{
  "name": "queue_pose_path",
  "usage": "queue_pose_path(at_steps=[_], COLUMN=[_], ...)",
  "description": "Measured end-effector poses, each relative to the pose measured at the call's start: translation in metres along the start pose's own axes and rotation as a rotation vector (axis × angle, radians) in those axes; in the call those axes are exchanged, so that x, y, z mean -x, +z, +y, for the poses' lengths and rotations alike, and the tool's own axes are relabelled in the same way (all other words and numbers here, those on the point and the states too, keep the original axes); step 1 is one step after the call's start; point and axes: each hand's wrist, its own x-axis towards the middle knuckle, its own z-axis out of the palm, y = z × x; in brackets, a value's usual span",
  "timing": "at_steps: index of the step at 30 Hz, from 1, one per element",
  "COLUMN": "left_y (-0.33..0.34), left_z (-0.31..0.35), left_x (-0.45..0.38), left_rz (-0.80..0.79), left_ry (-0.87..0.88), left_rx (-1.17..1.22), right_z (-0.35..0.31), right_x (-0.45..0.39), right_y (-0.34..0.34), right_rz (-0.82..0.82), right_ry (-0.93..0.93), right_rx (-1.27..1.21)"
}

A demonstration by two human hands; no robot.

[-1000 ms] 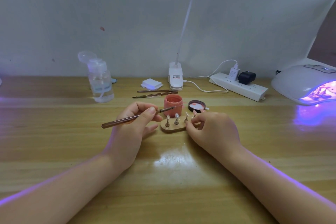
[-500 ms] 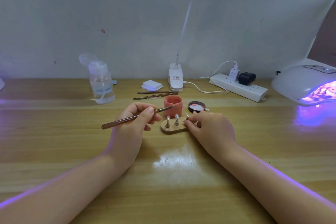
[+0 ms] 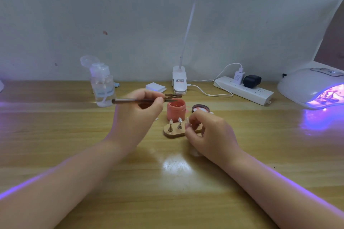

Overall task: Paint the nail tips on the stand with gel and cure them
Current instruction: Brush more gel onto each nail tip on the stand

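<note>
Raised from beside the stand (image 3: 174, 131), left hand (image 3: 138, 115) pinches the brush (image 3: 137, 100), tip over the gel jar (image 3: 176, 109); right hand (image 3: 208, 132) grips the stand's end; load sparingly, wiping excess on the rim.

A single wide-angle view, worn on the person's head, looks forward and down across the table (image 3: 55, 145) toward the wall behind it, so both forearms enter from the bottom corners and meet near the stand (image 3: 174, 132) at the centre. The stand sits close, just below the middle of the view; behind it the lamp base (image 3: 179, 82) stands against the wall, its lit head cut off by the top edge. Right of the stand the curing lamp (image 3: 309, 85) is cropped by the right edge.
</note>
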Motion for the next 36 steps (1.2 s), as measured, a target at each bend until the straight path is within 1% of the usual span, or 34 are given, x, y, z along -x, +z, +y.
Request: queue_pose_path(at_steps=[2, 4, 6, 8, 10, 13, 17, 20, 23, 26, 29, 31, 36], left_y=[0.001, 0.005, 0.01, 0.015, 0.022, 0.032, 0.04, 0.042, 0.041, 0.035, 0.025, 0.017, 0.003], left_z=[0.005, 0.01, 0.013, 0.015, 0.015, 0.015, 0.014, 0.008, 0.004, 0.003, 0.003, 0.001, -0.016], left_x=[-0.015, -0.033, -0.05, -0.064, -0.075, -0.086, -0.091, -0.091, -0.092, -0.097, -0.103, -0.103, -0.095], left_rz=[0.003, -0.025, -0.094, -0.184, -0.251, -0.313, -0.39, -0.475, -0.476, -0.351, -0.226, -0.178, -0.125], left_ry=[0.023, 0.038, 0.052, 0.057, 0.046, -0.019, -0.144, -0.2, -0.238, -0.297, -0.434, -0.544, -0.714], left_rx=[-0.087, -0.248, -0.421, -0.521, -0.585, -0.69, -0.733, -0.742, -0.703, -0.565, -0.324, -0.193, -0.014], right_z=[-0.001, 0.001, 0.002, 0.003, 0.004, 0.005, 0.005, 0.005, 0.004, 0.005, 0.005, 0.005, 0.006], right_x=[0.001, 0.001, 0.0, -0.001, -0.002, -0.002, -0.002, -0.002, -0.003, -0.002, -0.003, -0.003, -0.002], right_y=[0.0, 0.0, 0.0, 0.0, 0.0, -0.001, -0.002, -0.002, -0.002, -0.003, -0.002, -0.002, -0.002], right_rz=[0.005, 0.019, 0.026, 0.035, 0.035, 0.034, 0.028, 0.035, 0.031, 0.025, 0.016, 0.009, -0.037], right_ry=[-0.041, -0.06, -0.065, -0.078, -0.09, -0.098, -0.085, -0.081, -0.081, -0.084, -0.083, -0.075, -0.047], right_rx=[-0.047, -0.094, -0.129, -0.15, -0.155, -0.17, -0.186, -0.199, -0.205, -0.213, -0.206, -0.207, -0.222])
